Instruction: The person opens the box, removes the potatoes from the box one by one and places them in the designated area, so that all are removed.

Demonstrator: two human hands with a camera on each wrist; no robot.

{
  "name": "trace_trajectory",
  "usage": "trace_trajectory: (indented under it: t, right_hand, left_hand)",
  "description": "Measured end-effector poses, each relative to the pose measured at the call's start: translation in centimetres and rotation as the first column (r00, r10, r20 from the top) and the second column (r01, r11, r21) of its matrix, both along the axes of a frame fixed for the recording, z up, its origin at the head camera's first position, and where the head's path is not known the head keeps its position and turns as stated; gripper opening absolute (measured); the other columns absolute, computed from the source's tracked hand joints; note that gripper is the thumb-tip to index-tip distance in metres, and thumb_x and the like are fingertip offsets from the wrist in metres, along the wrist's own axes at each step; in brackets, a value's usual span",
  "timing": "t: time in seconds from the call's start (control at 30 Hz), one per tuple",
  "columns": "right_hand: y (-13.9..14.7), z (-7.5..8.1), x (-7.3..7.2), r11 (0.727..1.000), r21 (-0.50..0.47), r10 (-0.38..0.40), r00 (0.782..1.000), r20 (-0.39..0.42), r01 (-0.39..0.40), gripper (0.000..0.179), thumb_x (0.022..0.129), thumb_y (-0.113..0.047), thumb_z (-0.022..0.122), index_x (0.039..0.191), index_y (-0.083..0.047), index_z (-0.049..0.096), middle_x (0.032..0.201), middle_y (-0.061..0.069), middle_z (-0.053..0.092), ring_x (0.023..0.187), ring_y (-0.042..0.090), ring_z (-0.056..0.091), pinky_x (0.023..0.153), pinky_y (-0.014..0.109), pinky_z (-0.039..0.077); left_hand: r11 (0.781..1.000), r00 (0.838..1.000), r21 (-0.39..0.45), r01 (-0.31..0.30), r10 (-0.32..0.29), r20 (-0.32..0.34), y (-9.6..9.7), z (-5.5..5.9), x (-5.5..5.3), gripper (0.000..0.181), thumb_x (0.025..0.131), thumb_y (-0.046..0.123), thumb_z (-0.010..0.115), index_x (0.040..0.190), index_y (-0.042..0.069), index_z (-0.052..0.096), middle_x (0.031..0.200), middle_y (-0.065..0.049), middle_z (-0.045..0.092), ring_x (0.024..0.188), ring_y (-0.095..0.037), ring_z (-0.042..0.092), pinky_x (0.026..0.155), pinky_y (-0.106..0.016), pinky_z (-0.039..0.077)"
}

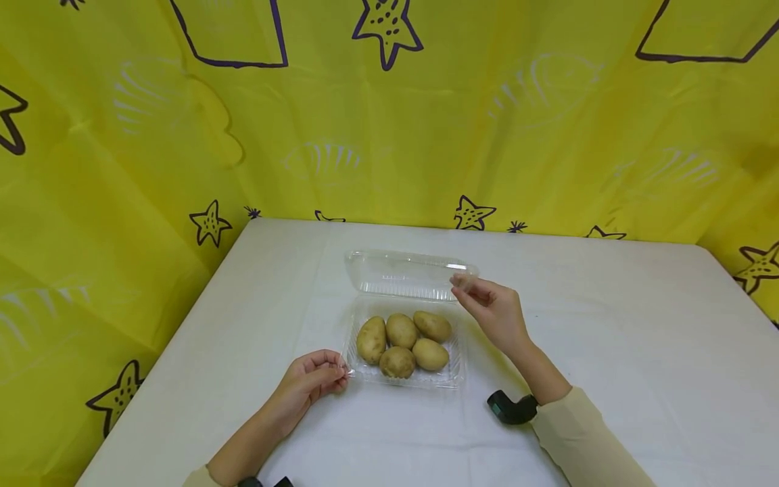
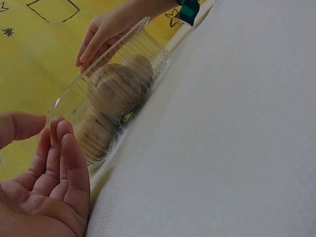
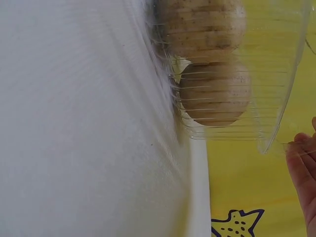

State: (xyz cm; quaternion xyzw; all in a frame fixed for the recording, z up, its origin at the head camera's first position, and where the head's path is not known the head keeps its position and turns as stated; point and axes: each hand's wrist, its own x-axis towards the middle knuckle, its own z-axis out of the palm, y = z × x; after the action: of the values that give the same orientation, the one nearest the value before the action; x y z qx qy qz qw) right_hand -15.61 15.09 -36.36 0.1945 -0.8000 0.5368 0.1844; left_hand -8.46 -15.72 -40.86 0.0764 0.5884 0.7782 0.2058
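A clear plastic clamshell container (image 1: pixel 458 368) sits on the table, its hinged lid (image 1: pixel 395 274) raised at the far side. Several light brown potatoes (image 1: pixel 397 363) lie in the base, also seen through the ribbed wall in both wrist views. At the near left corner, my left hand (image 1: pixel 312 382) pinches the rim between thumb and fingers. My right hand (image 1: pixel 494 311) holds the lid's right corner with its fingertips, above and to the right of the potatoes. In the right wrist view only part of the right hand (image 3: pixel 303 163) appears, at the right edge.
A white cloth covers the table (image 1: pixel 621 352). Behind it and along its left side hangs a yellow curtain (image 1: pixel 389 135) printed with stars and shells. A dark wrist device (image 1: pixel 511 408) is worn on the right forearm.
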Motion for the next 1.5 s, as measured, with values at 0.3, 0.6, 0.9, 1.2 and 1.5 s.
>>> trace_trajectory:
  t: [0.3, 0.6, 0.9, 1.2, 1.5]
  right_hand:
    - [-0.6, 1.5, 0.3, 1.0, -0.02, -0.004, 0.997, 0.077, 0.005, 0.019, 0.082, 0.01, 0.061, 0.1, 0.014, 0.063, 0.094, 0.023, 0.065, 0.084, 0.013, 0.064, 0.068, 0.014, 0.049]
    - [0.4, -1.4, -1.8, 0.992, -0.125, 0.05, 0.981, 0.186, -0.027, 0.029, 0.084, 0.004, 0.062, 0.11, 0.015, 0.058, 0.103, 0.025, 0.062, 0.087, 0.001, 0.061, 0.072, 0.016, 0.049]
    - [0.4, -2.1, -2.6, 0.981, -0.196, 0.059, 0.959, 0.277, -0.003, 0.033, 0.085, 0.001, 0.062, 0.114, 0.015, 0.055, 0.105, 0.028, 0.06, 0.087, 0.004, 0.063, 0.074, 0.019, 0.049]
    - [0.2, -2.2, -2.9, 0.977, -0.205, 0.024, 0.93, 0.366, 0.055, 0.035, 0.085, 0.0, 0.062, 0.115, 0.017, 0.053, 0.104, 0.029, 0.06, 0.081, 0.006, 0.064, 0.072, 0.022, 0.051]
    - [0.3, -2.3, -2.9, 0.975, -0.214, 0.045, 0.884, 0.465, 0.062, 0.034, 0.088, 0.001, 0.058, 0.117, 0.017, 0.051, 0.102, 0.03, 0.06, 0.076, 0.008, 0.065, 0.07, 0.026, 0.052]
  left_hand:
    - [1.0, 1.0, -0.021, -0.011, 0.012, 0.018, -0.1, 0.0, -0.1, 0.005, 0.087, 0.002, 0.053, 0.092, 0.001, 0.054, 0.086, -0.005, 0.06, 0.079, -0.013, 0.058, 0.075, -0.025, 0.05]
    - [1.0, 1.0, -0.015, 0.001, -0.001, 0.01, -0.1, 0.0, 0.0, 0.005, 0.087, 0.002, 0.053, 0.092, 0.001, 0.054, 0.086, -0.005, 0.06, 0.08, -0.013, 0.058, 0.076, -0.025, 0.049]
    - [1.0, 1.0, -0.023, -0.007, 0.007, 0.017, -0.1, 0.1, 0.0, 0.005, 0.087, 0.002, 0.054, 0.092, 0.001, 0.054, 0.086, -0.005, 0.06, 0.081, -0.013, 0.059, 0.075, -0.025, 0.05]
    - [1.0, 1.0, -0.026, -0.006, 0.006, 0.019, -0.1, 0.2, -0.1, 0.004, 0.088, 0.003, 0.055, 0.091, 0.002, 0.055, 0.086, -0.005, 0.06, 0.081, -0.013, 0.059, 0.076, -0.025, 0.05]
    - [1.0, 1.0, -0.027, -0.004, 0.005, 0.017, -0.1, 0.0, -0.1, 0.005, 0.088, 0.003, 0.053, 0.092, 0.0, 0.055, 0.087, -0.007, 0.06, 0.081, -0.012, 0.059, 0.076, -0.025, 0.05]
